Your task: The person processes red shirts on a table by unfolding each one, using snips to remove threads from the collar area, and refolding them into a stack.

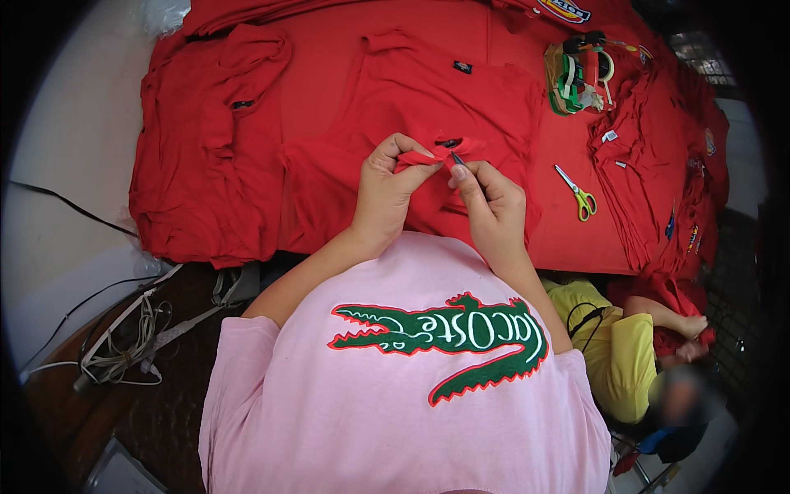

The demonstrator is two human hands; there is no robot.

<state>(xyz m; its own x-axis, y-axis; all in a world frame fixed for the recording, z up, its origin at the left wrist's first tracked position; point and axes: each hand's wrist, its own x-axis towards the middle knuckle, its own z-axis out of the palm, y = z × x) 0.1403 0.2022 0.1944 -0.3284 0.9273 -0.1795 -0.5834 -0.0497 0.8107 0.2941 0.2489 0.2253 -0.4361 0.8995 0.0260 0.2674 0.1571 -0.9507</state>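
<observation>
A red knit shirt (428, 107) lies spread before me on the red-covered table, with a small dark label patch (462, 67) on its far part. My left hand (388, 181) pinches a fold of this shirt between thumb and fingers, beside a dark label (448, 143) in the cloth. Close against it, my right hand (499, 198) is closed around a small dark pointed tool (457, 158). The tool's tip meets the lifted cloth; its exact kind is too small to tell.
Green-handled scissors (585, 202) lie right of the shirt. Beyond them stands a tape dispenser (580, 76) with rolls. Red garments are piled at left (210, 156) and right (650, 165). A person in yellow (625, 354) sits at the lower right. Tangled cables (123, 346) lie lower left.
</observation>
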